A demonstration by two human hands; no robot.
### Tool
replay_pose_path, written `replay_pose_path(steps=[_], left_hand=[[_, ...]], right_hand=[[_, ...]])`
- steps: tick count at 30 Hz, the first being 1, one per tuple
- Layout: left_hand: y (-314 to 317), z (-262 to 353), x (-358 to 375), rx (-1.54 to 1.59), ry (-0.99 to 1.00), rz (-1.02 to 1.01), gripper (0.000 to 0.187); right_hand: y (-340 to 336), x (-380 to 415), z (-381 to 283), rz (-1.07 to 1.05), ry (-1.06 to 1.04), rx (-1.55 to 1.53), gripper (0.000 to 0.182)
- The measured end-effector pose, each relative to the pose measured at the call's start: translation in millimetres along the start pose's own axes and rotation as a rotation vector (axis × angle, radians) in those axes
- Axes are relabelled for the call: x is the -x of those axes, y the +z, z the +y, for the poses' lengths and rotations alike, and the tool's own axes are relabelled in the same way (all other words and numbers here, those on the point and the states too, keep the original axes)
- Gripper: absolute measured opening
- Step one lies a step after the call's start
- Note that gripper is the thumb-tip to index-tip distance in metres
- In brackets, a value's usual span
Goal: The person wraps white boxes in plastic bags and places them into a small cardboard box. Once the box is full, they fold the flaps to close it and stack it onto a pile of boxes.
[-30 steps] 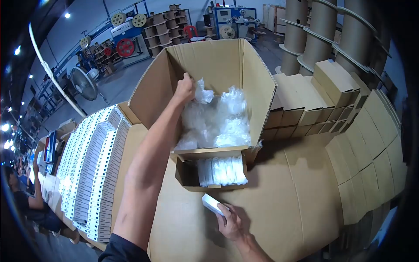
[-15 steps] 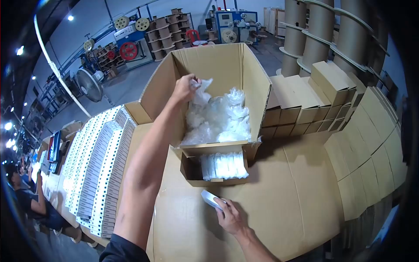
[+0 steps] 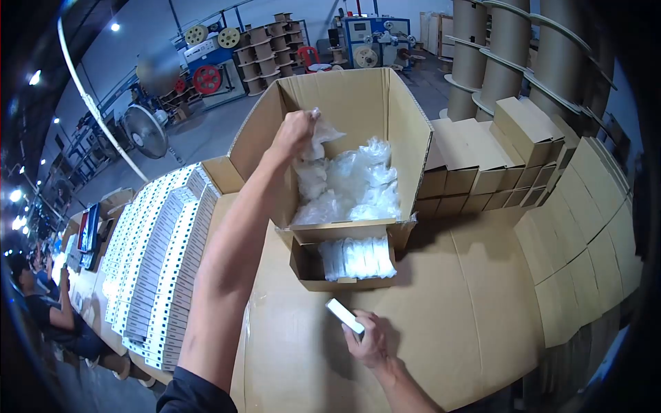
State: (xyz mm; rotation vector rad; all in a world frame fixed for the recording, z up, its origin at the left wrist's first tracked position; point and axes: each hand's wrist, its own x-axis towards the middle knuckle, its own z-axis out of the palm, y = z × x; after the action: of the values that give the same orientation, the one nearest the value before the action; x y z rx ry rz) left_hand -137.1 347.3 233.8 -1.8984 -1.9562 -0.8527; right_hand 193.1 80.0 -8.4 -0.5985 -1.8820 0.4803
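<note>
Cardboard worktop (image 3: 447,303): left hand (image 3: 295,132) clamps plastic bag (image 3: 318,138), contents unclear; right hand (image 3: 368,339) grips white box (image 3: 344,315).

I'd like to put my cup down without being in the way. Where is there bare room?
Bare cardboard tabletop lies between the right hand and the brown boxes. Crowded: white boxes left, big carton and small tray ahead.

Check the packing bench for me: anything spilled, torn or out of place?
Nothing stands out. The left hand lifts a plastic bag from the big carton; the right hand holds a small white box.
</note>
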Motion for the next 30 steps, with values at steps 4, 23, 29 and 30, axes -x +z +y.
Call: replay_pose_path(steps=[4, 23, 29, 30], left_hand=[[-14.4, 12.8, 8.4, 0.289, -0.167, 0.107, 0.034], [-12.2, 153.6, 397.5, 0.917, -0.544, 0.219, 0.017], [-4.8, 119.0, 411.9, 0.79, -0.579, 0.208, 0.019], [-9.3, 112.9, 415.3, 0.785, -0.549, 0.163, 0.019]], right_hand=[[-4.9, 0.1, -5.3, -0.06, 0.053, 0.077, 0.051], [-17.5, -3.3, -14.8, -0.18, 0.551, -0.429, 0.045], [-26.6, 3.1, -14.9, -0.382, 0.72, -0.363, 0.02], [-33.5, 8.3, -10.8, -0.404, 0.706, -0.389, 0.024]])
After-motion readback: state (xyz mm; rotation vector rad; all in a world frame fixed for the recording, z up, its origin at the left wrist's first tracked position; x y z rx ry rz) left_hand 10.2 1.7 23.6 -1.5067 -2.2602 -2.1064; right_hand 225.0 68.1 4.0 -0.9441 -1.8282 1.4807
